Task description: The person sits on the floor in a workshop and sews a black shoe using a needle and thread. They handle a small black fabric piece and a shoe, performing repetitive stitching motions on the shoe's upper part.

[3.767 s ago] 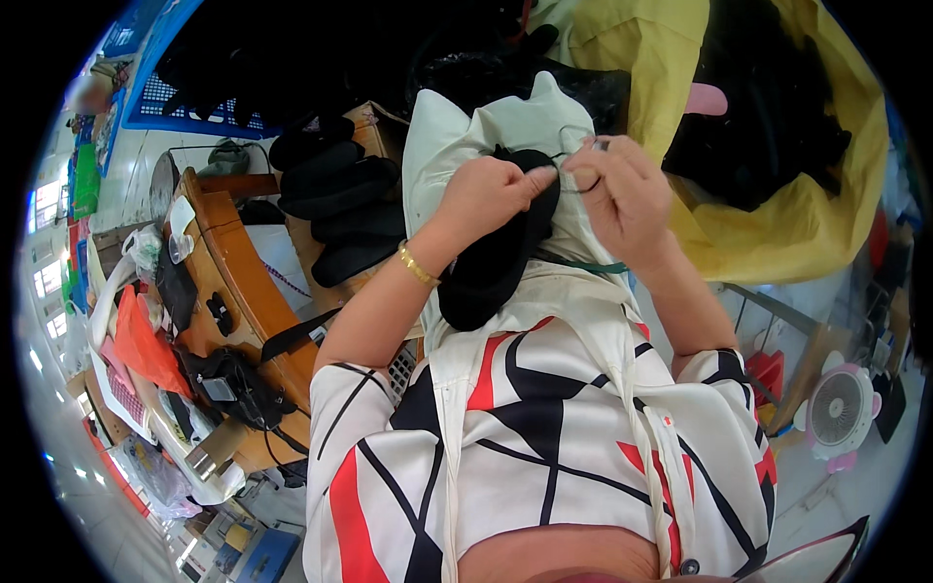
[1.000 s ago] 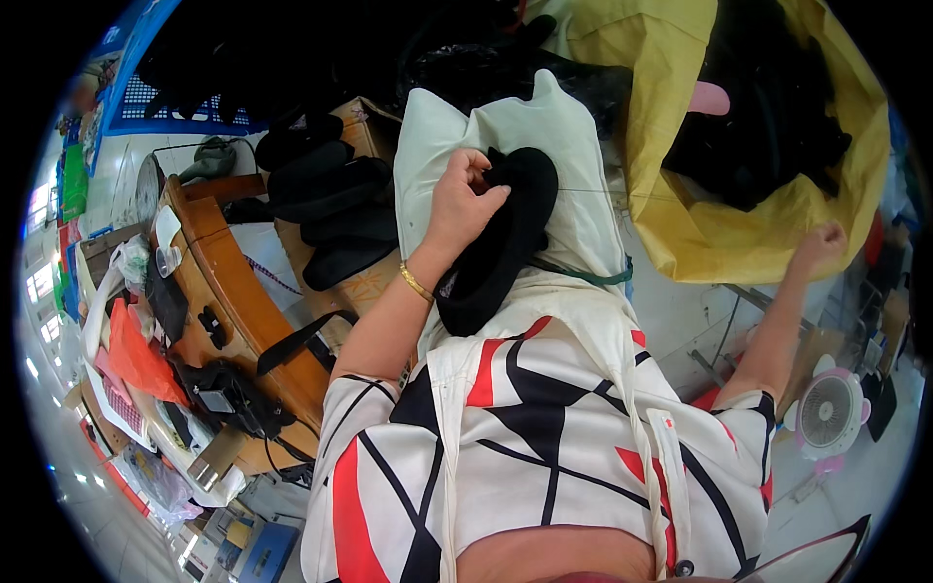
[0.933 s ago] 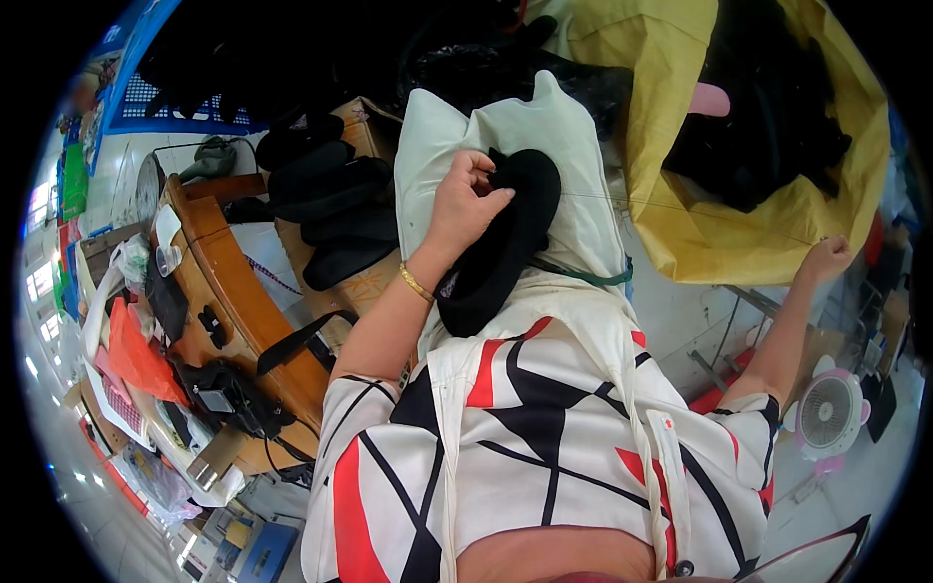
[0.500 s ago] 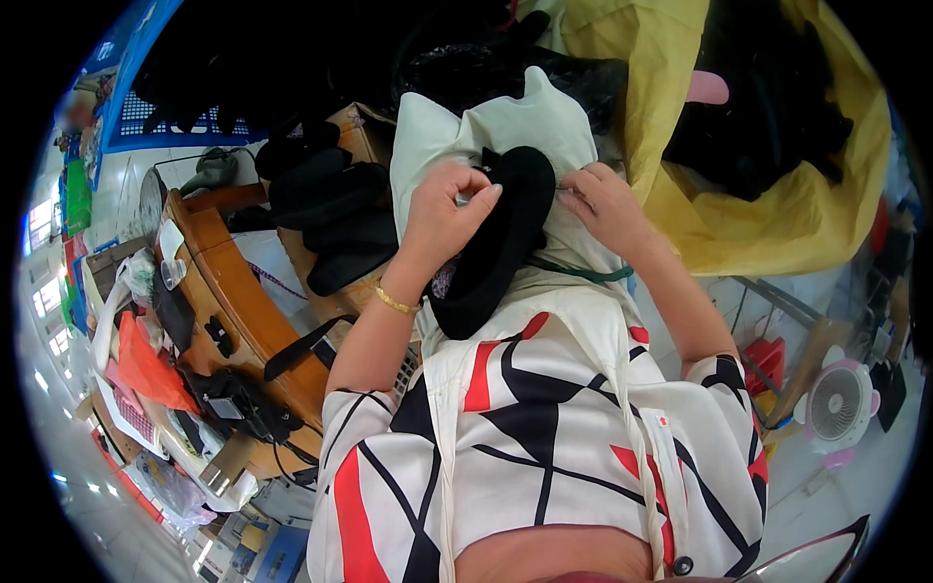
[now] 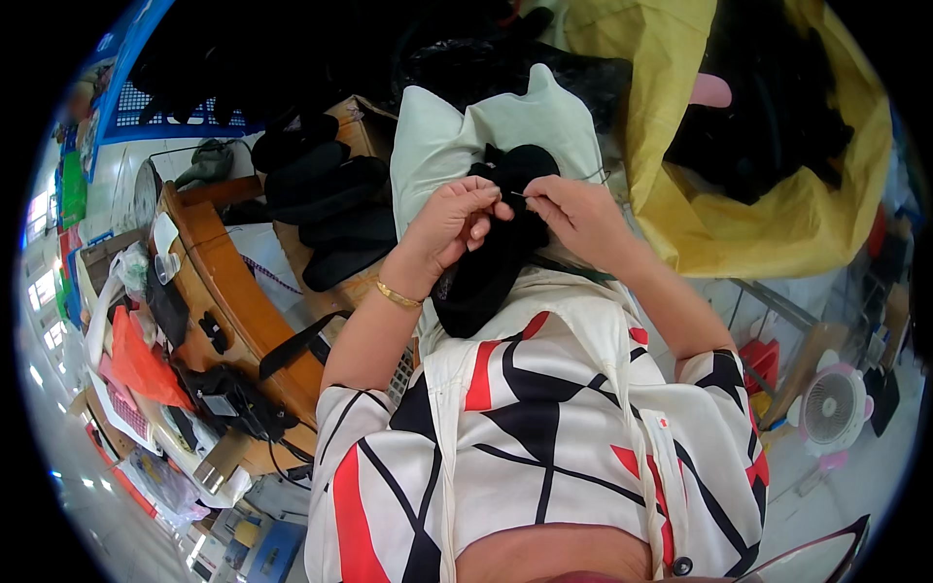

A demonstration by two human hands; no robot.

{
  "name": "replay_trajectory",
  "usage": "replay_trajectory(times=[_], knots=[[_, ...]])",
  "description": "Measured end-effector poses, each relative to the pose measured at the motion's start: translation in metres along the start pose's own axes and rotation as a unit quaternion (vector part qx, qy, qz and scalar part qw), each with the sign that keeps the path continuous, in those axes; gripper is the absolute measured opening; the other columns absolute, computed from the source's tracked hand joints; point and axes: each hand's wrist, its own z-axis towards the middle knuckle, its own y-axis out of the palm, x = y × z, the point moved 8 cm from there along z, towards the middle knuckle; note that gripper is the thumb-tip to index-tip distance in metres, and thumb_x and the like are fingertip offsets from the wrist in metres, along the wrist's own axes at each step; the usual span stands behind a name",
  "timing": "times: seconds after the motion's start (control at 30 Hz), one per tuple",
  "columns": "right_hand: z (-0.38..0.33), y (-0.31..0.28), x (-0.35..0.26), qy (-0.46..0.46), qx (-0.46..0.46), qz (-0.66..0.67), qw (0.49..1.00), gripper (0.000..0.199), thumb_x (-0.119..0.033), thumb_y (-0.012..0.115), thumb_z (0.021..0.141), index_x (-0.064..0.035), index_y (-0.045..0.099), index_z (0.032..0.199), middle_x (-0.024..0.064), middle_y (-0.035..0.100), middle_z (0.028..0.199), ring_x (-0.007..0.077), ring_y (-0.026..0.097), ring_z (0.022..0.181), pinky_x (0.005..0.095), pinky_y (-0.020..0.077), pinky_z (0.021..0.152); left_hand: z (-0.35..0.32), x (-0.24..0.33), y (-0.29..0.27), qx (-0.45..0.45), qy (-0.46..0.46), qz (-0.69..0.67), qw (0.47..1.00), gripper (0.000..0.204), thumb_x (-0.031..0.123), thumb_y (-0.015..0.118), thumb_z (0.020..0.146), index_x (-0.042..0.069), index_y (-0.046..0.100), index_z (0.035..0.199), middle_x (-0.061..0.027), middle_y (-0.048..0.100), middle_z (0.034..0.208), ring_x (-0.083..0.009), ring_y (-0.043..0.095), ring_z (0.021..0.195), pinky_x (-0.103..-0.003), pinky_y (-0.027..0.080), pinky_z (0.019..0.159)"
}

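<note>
Nearest to me I saw the person's own patterned shirt (image 5: 544,437), white with black and red shapes, and both forearms rising out of it toward the middle of the view. The left hand (image 5: 452,223), a gold bangle (image 5: 397,293) on its wrist, was curled shut on the upper part of a black fabric piece (image 5: 491,262), fingertips bunched against the cloth. The right hand (image 5: 573,209) met it from the other side, thumb and forefinger pinched on something thin and pale at the cloth's edge; it looked like a needle or a thread end, but it was too small for me to tell which. The black piece lay on a pale green cushion (image 5: 437,146) in the lap, drooping over its lower edge toward the shirt. I judged it soft, light and limp, likely to sag wherever unsupported, so the firmest hold seemed to be close beside the pinched spot, with the cloth bunched between fingers. To the left stood a wooden bench (image 5: 233,301) with dark shoe-shaped pieces (image 5: 330,204) stacked just beyond it. Farther off on the right a yellow sack (image 5: 719,194) gaped, dark goods inside, and a small pink fan (image 5: 831,408) stood on the floor.
</note>
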Motion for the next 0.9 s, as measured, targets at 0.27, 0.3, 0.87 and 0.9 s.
replay_trajectory(times=[0.27, 0.3, 0.87, 0.9], knots=[[0.022, 0.024, 0.008, -0.072, -0.043, -0.220, 0.972, 0.008, -0.014, 0.068, 0.086, -0.0109, 0.066, 0.094, 0.0073, 0.057, 0.086, 0.0278, 0.062, 0.074, 0.0388, 0.0489, 0.060, -0.009, 0.018, 0.000, 0.053, 0.158, 0.335, 0.927, 0.011, 0.018, 0.061, 0.098, 0.008, 0.062, 0.094, 0.0027, 0.059, 0.072, -0.0035, 0.049, 0.055, -0.018, 0.040, 0.050], [0.023, 0.024, 0.008, -0.073, -0.050, -0.218, 0.972, 0.008, -0.014, 0.068, 0.086, -0.0111, 0.066, 0.093, 0.0072, 0.058, 0.087, 0.0276, 0.062, 0.076, 0.0386, 0.0488, 0.060, -0.010, 0.020, 0.000, 0.062, 0.181, 0.345, 0.919, 0.011, 0.019, 0.062, 0.098, 0.008, 0.062, 0.094, 0.0031, 0.058, 0.072, -0.0034, 0.050, 0.057, -0.018, 0.041, 0.051], [-0.002, -0.067, 0.099, 0.255, 0.202, 0.593, 0.736, 0.005, -0.007, 0.060, 0.096, -0.0052, 0.057, 0.099, 0.0040, 0.060, 0.080, 0.0123, 0.060, 0.066, 0.0235, 0.0508, 0.059, -0.033, 0.034, 0.025, 0.130, 0.420, 0.537, 0.720, 0.009, 0.014, 0.069, 0.087, 0.006, 0.068, 0.087, -0.0098, 0.067, 0.076, -0.0265, 0.064, 0.067, -0.033, 0.050, 0.059], [-0.007, -0.099, 0.120, 0.206, 0.240, 0.642, 0.699, 0.005, -0.004, 0.060, 0.096, -0.0026, 0.056, 0.100, 0.0047, 0.059, 0.079, 0.0131, 0.059, 0.065, 0.0229, 0.0507, 0.060, -0.036, 0.036, 0.027, 0.139, 0.439, 0.546, 0.700, 0.008, 0.015, 0.069, 0.087, 0.008, 0.068, 0.086, -0.0105, 0.067, 0.078, -0.0302, 0.064, 0.069, -0.035, 0.050, 0.059]])
